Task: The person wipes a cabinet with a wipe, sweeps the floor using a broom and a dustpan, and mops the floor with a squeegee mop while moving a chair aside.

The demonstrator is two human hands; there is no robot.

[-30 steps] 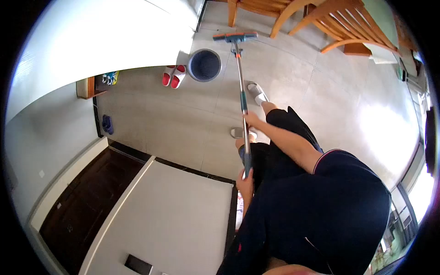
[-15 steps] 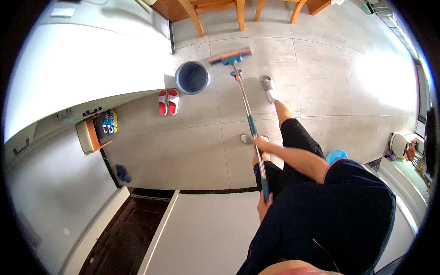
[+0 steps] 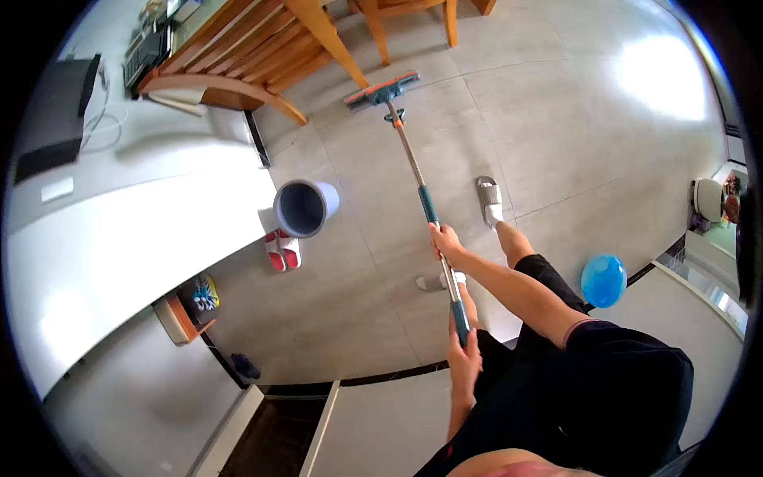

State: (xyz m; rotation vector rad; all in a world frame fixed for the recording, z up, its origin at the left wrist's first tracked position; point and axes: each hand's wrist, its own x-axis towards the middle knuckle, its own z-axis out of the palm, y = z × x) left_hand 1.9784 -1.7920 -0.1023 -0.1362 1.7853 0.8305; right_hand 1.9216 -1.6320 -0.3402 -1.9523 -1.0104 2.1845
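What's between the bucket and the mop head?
Just bare tiled floor: nothing stands between the bucket and the mop head. You see that in the head camera's view.

Here's the left hand (image 3: 465, 362), fingers wrapped over the grip of the mop (image 3: 428, 204), and the exact end is lost in there! Higher up, the right hand (image 3: 447, 241) masks a stretch of pole, which itself crosses one grey slipper (image 3: 431, 283). Into the bucket (image 3: 306, 208) we peer: too dark to read the bottom, and its rim hides part of the red-soled slippers (image 3: 284, 250). Top edge slices off the wooden chair (image 3: 286, 67); bottom edge crops the dark door (image 3: 274, 437). Small dark footwear (image 3: 245, 366) nearby? Just a shadowy blur!
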